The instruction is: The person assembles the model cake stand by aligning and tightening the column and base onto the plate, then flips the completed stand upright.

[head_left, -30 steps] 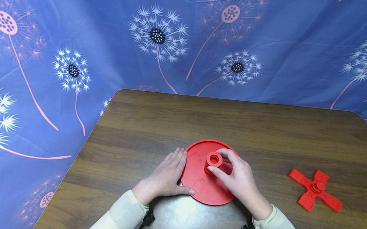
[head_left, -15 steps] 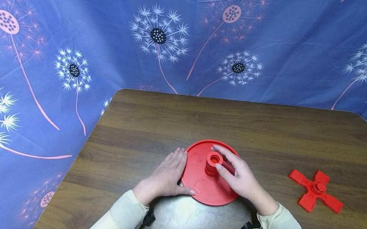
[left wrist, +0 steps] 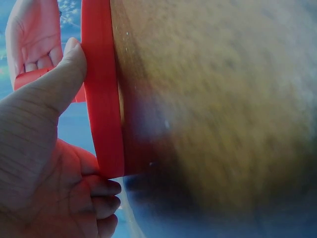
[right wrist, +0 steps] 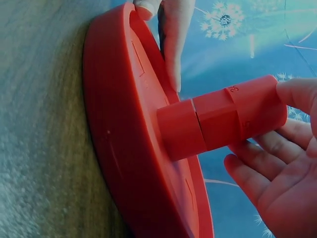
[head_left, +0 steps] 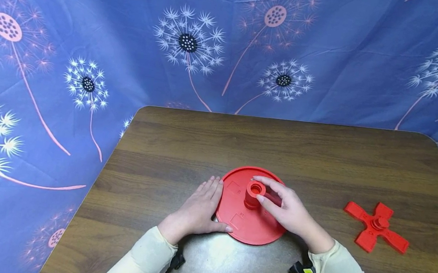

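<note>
Left hand (head_left: 202, 207), straight-fingered, along edge of disc (head_left: 254, 233); right hand (head_left: 290, 213) pinches post (head_left: 251, 200). Table (head_left: 327, 200) spans to cross (head_left: 378, 224). Wrist views crop disc.

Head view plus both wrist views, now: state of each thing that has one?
Disc: flat on the table, rimmed side up.
Post: upright on the disc, hollow end up; seam partway along it.
Cross: flat on the table, knob up, apart from disc and hands.
Left hand: fingers extended at disc's left edge, thumb touching rim.
Right hand: thumb and fingers around post's upper end.
</note>
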Available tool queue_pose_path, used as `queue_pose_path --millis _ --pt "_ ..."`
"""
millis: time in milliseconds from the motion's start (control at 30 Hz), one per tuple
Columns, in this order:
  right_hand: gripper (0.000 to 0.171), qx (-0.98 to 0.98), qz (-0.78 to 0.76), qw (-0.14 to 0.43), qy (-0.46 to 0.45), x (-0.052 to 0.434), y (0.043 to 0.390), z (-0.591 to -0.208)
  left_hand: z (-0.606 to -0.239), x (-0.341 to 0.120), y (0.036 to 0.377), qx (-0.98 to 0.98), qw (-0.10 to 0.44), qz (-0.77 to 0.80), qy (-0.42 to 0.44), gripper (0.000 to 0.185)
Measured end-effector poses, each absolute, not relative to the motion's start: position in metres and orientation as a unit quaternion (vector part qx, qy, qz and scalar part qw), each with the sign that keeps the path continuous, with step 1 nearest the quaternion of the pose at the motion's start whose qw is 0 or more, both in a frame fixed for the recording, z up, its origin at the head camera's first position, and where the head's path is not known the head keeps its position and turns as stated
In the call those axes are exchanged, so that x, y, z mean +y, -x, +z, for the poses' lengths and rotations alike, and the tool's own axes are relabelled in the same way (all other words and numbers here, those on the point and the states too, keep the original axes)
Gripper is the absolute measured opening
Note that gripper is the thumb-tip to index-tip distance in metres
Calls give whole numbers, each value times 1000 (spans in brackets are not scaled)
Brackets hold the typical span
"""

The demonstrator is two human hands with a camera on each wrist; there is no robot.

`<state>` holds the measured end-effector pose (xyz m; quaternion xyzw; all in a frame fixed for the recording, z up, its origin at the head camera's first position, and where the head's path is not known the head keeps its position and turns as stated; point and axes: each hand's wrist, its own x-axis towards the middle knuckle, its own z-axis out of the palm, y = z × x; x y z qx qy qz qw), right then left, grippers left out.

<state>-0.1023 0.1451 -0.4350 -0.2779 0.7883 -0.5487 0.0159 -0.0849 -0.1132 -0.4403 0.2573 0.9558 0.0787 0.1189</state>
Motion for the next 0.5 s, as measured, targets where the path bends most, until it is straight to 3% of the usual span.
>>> queue_pose_path --millis 167,500 --pt "40 789 -563 0 244 141 99 -438 -440 -113 85 956 120 85 -255 119" --pt "43 836 -495 -105 212 131 92 -437 -439 -113 85 955 122 96 -254 119"
